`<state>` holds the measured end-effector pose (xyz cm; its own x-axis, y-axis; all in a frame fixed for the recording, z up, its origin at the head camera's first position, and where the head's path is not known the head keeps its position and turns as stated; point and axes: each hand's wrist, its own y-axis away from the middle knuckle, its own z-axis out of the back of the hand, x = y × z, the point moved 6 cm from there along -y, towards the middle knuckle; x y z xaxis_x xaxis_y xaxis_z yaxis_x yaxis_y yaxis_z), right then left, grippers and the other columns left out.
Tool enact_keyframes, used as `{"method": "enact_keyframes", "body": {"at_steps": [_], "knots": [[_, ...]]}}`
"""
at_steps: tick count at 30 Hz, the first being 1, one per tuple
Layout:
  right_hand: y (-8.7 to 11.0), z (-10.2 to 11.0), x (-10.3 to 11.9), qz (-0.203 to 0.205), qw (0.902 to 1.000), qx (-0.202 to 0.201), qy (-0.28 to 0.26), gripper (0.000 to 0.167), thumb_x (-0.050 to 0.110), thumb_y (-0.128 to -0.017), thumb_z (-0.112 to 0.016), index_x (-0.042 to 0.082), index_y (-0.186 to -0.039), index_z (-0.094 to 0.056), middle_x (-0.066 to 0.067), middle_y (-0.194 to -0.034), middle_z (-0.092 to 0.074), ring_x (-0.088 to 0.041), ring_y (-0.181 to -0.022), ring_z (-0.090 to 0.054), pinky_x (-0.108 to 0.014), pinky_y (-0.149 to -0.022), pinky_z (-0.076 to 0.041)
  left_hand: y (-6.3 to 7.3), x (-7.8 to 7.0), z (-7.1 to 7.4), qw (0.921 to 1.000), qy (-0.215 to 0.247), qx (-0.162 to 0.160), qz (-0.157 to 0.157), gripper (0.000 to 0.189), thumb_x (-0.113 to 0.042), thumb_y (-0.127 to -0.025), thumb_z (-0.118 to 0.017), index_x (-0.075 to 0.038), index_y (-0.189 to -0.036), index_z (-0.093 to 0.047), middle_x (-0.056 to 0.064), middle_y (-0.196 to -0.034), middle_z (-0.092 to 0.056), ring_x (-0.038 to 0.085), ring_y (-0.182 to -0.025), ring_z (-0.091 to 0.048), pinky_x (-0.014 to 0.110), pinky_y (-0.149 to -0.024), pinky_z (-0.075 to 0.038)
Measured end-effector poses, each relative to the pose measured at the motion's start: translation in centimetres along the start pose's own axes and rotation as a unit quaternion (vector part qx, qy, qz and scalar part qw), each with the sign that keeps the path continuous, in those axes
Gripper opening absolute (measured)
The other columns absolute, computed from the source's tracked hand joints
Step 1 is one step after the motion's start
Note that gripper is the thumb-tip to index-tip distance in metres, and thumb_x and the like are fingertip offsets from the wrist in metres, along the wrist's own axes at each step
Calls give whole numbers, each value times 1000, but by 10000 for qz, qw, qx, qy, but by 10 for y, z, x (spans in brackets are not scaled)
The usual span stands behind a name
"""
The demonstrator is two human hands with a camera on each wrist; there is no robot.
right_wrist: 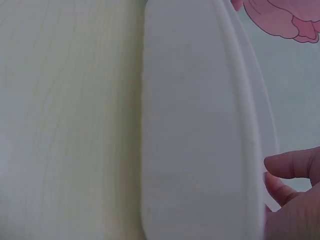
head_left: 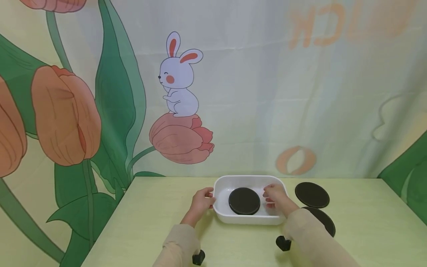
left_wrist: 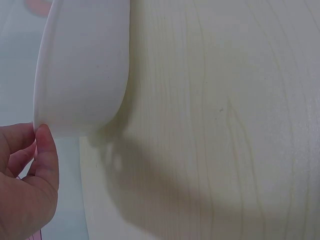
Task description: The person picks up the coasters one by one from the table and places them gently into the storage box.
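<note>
A white rectangular basin (head_left: 248,219) with rounded corners stands on the table, and a black round coaster (head_left: 244,201) lies inside it, left of the middle. At the basin's left end, my left hand (head_left: 201,200) pinches the rim; the left wrist view shows the thumb (left_wrist: 46,152) against the outer wall at the corner. My right hand (head_left: 277,196) reaches over the front rim into the right part of the basin. Its fingers (right_wrist: 287,164) are loosely bent and spread with nothing between them, right of the coaster.
Two more black round coasters lie on the table right of the basin: one further back (head_left: 312,194), and a nearer one (head_left: 325,220) partly hidden by my right sleeve. Behind the table (head_left: 233,244) hangs a printed curtain (head_left: 250,92) with a rabbit and tulips.
</note>
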<state>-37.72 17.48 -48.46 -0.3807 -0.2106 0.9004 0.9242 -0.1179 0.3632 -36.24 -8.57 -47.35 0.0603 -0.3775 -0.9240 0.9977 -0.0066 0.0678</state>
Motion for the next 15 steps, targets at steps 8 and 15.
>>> {"method": "enact_keyframes", "body": {"at_steps": [8,15], "knots": [[14,14,28,471,9922,678,939,31,-1,-79,-51,-4,-109,-46,-7,-81,-48,-19,-69,-46,-27,-53,-49,-2,3,0,10000,22,5,-12,40,4,-79,-56,4,-119,-51,13,-92,-54,13,-72,-53,22,-59,-53],[29,37,45,979,9719,1125,1822,31,4,-80,-53,-2,-110,-48,-11,-93,-54,-20,-76,-48,-30,-57,-49,-1,1,-1,10000,-10,15,-35,40,4,-80,-56,4,-120,-50,14,-93,-54,13,-72,-53,22,-59,-53]]}}
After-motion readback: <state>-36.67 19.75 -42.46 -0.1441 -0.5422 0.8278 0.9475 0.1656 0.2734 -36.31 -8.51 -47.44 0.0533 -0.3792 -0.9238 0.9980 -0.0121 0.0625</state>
